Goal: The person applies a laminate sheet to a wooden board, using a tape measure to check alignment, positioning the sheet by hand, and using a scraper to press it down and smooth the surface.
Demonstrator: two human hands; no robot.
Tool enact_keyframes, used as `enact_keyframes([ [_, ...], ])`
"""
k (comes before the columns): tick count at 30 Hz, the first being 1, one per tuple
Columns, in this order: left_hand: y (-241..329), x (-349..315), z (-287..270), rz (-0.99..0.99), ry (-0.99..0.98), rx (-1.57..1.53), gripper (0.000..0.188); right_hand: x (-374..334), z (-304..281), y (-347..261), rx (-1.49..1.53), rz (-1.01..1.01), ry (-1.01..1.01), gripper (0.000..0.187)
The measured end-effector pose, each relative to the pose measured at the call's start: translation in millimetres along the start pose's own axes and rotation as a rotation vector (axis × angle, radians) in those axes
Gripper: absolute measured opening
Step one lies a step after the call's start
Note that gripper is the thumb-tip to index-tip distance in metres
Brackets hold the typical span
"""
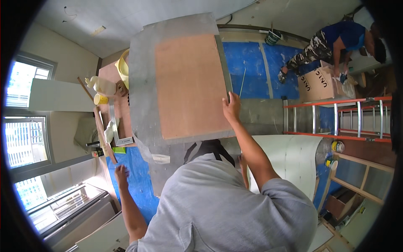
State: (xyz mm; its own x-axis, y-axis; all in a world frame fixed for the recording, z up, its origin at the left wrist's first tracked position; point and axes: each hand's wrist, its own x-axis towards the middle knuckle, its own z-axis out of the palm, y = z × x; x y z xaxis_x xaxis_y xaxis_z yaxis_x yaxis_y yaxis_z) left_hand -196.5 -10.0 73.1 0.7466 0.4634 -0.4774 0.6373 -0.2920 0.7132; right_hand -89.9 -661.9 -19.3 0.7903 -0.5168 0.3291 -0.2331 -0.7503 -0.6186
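Note:
A large brown plywood board (191, 88) lies on a grey sheet (145, 84) spread over the work surface in front of me. My right hand (231, 108) is at the board's right edge, thumb and fingers apart, seemingly resting against it. Low on the left, away from the board, is my left hand (121, 174) with its fingers curled in. Whatever it may hold is too small to make out. Just beyond it ends a long wood strip (105, 136), beside a metal square (124, 141).
At left stand a pale jug (103, 85), a yellow cup (100, 99) and a yellow basin (122, 67). Blue sheeting (245, 63) covers floor. An orange ladder (336, 118) lies at right; beyond it a person (342, 40) bends over a cardboard box (317, 84).

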Motion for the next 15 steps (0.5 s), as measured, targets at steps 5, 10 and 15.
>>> enact_keyframes([
  [5, 111, -12, 122, 0.329, -0.325, 0.059, 0.026, 20, 30, 19, -0.023, 0.309, 0.022, 0.037],
  [10, 40, -4, 179, 0.705, -0.493, 0.531, 0.027, 49, 50, 63, 0.356, 0.668, -0.162, 0.023],
  [15, -49, -45, 144, -0.029, -0.54, 0.514, 0.024, 45, 49, 60, 0.283, 0.488, -0.067, 0.021],
])
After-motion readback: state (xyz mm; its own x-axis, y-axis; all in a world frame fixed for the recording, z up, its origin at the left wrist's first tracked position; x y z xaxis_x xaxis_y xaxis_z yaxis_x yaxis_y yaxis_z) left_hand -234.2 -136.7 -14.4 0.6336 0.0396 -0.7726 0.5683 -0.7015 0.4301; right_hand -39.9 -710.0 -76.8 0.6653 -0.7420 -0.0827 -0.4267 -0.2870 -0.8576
